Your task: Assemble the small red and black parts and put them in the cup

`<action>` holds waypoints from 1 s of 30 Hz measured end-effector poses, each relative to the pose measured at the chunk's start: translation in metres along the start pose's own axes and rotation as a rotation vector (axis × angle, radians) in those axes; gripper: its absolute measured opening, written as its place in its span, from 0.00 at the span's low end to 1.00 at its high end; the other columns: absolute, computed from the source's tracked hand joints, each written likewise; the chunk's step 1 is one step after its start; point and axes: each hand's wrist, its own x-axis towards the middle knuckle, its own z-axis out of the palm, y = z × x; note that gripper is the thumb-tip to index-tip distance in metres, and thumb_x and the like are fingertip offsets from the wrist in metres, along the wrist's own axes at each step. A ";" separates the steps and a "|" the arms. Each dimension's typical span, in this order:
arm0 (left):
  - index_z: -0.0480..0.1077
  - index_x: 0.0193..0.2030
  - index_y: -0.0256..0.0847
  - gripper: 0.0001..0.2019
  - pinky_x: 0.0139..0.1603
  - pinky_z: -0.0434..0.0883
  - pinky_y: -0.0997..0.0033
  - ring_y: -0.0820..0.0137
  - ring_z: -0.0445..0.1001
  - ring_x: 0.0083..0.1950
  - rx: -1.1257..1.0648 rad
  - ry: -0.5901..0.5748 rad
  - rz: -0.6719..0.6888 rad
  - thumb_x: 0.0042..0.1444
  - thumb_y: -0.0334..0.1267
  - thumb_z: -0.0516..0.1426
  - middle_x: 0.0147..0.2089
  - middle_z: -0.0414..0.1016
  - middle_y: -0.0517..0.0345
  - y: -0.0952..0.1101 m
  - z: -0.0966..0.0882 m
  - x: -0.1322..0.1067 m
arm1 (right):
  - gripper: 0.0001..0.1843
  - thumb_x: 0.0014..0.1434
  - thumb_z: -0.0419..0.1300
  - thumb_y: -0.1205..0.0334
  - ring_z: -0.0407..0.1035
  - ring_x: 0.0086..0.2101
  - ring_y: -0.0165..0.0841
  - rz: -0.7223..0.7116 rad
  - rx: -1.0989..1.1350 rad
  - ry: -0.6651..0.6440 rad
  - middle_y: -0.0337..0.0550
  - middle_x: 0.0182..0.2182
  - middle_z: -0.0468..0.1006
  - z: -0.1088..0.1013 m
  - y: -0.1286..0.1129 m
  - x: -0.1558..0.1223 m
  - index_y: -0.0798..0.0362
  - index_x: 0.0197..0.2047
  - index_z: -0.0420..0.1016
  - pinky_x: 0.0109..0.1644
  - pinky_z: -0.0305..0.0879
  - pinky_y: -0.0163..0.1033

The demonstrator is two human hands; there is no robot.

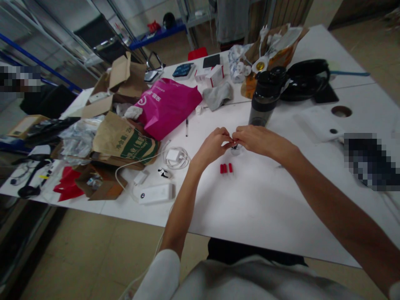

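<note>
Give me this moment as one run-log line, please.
left hand: pinching small item | right hand: pinching same item | red pieces: on table, near hands

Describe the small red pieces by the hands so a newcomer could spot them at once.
On the large white table, the left hand and right hand meet fingertip to fingertip before a dark plastic water bottle. Just nearer the camera lies a short row of small red pieces, the only red on that bare patch.
</note>
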 end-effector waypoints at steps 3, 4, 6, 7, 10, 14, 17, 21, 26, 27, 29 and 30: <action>0.91 0.50 0.47 0.06 0.66 0.80 0.48 0.53 0.81 0.60 0.024 0.023 -0.007 0.75 0.35 0.68 0.53 0.86 0.47 0.002 0.001 -0.002 | 0.14 0.78 0.57 0.73 0.84 0.50 0.48 -0.005 0.014 0.004 0.54 0.50 0.88 0.000 0.001 0.002 0.54 0.52 0.85 0.50 0.72 0.47; 0.91 0.50 0.47 0.07 0.66 0.80 0.48 0.52 0.81 0.61 0.031 0.026 -0.002 0.75 0.34 0.68 0.53 0.86 0.47 0.003 0.001 -0.002 | 0.14 0.78 0.58 0.72 0.84 0.50 0.47 -0.008 0.018 0.010 0.54 0.50 0.88 0.001 0.002 0.003 0.54 0.52 0.85 0.51 0.72 0.47; 0.91 0.50 0.47 0.08 0.66 0.80 0.48 0.52 0.81 0.60 0.042 0.027 0.012 0.75 0.32 0.67 0.53 0.88 0.47 0.005 0.000 -0.002 | 0.13 0.78 0.59 0.72 0.84 0.50 0.47 -0.012 0.030 0.035 0.53 0.50 0.89 0.002 0.004 0.003 0.53 0.52 0.85 0.51 0.71 0.46; 0.90 0.49 0.47 0.09 0.66 0.80 0.47 0.52 0.82 0.60 0.046 0.025 0.019 0.75 0.31 0.66 0.53 0.88 0.47 0.005 0.000 -0.002 | 0.13 0.77 0.59 0.72 0.84 0.50 0.47 -0.012 0.035 0.050 0.52 0.50 0.89 0.002 0.005 0.003 0.52 0.52 0.85 0.51 0.71 0.46; 0.90 0.50 0.47 0.11 0.65 0.80 0.47 0.52 0.82 0.59 0.056 0.013 0.029 0.75 0.29 0.65 0.53 0.90 0.48 0.009 0.000 -0.001 | 0.13 0.77 0.60 0.71 0.84 0.49 0.47 0.001 0.034 0.076 0.52 0.51 0.91 0.001 0.006 0.002 0.51 0.54 0.85 0.49 0.70 0.46; 0.88 0.50 0.44 0.10 0.63 0.80 0.50 0.53 0.83 0.58 0.064 0.003 0.005 0.74 0.27 0.65 0.52 0.90 0.47 0.012 0.000 0.002 | 0.11 0.76 0.60 0.69 0.83 0.47 0.47 0.023 0.003 0.066 0.53 0.50 0.91 -0.001 0.005 0.000 0.52 0.54 0.84 0.44 0.65 0.45; 0.87 0.49 0.43 0.08 0.62 0.80 0.52 0.55 0.82 0.55 0.048 0.010 -0.023 0.74 0.28 0.65 0.50 0.89 0.47 0.013 0.002 0.003 | 0.10 0.77 0.60 0.68 0.84 0.46 0.46 0.041 -0.019 0.057 0.54 0.48 0.91 0.000 0.006 0.001 0.52 0.54 0.82 0.40 0.61 0.45; 0.85 0.49 0.43 0.08 0.61 0.80 0.53 0.56 0.82 0.54 0.026 0.036 -0.035 0.74 0.27 0.65 0.49 0.89 0.48 0.012 0.005 0.002 | 0.08 0.77 0.61 0.66 0.84 0.46 0.48 0.039 -0.023 0.061 0.55 0.48 0.90 0.003 0.010 0.002 0.51 0.55 0.81 0.39 0.60 0.45; 0.85 0.48 0.42 0.07 0.61 0.79 0.54 0.56 0.82 0.54 -0.003 0.058 -0.024 0.74 0.27 0.65 0.49 0.89 0.48 0.011 0.007 0.001 | 0.07 0.76 0.62 0.67 0.85 0.46 0.47 0.037 -0.001 0.059 0.54 0.49 0.91 0.003 0.012 0.002 0.51 0.55 0.80 0.40 0.61 0.45; 0.85 0.48 0.42 0.07 0.60 0.79 0.54 0.57 0.82 0.54 -0.007 0.057 -0.023 0.74 0.27 0.65 0.49 0.89 0.49 0.011 0.007 0.001 | 0.07 0.77 0.62 0.67 0.85 0.47 0.47 0.036 -0.001 0.057 0.54 0.49 0.91 0.003 0.011 0.001 0.52 0.55 0.80 0.40 0.61 0.45; 0.85 0.48 0.42 0.07 0.60 0.79 0.54 0.57 0.82 0.54 -0.008 0.052 -0.023 0.74 0.27 0.66 0.50 0.89 0.49 0.011 0.007 0.001 | 0.08 0.77 0.61 0.66 0.85 0.48 0.47 0.040 -0.009 0.052 0.54 0.50 0.91 0.002 0.011 0.001 0.52 0.56 0.80 0.40 0.61 0.45; 0.84 0.48 0.42 0.07 0.60 0.79 0.55 0.57 0.82 0.54 -0.006 0.049 -0.023 0.74 0.27 0.66 0.50 0.89 0.49 0.011 0.007 0.002 | 0.09 0.77 0.61 0.66 0.85 0.48 0.47 0.043 -0.012 0.048 0.54 0.50 0.91 0.002 0.010 0.001 0.52 0.56 0.80 0.41 0.61 0.44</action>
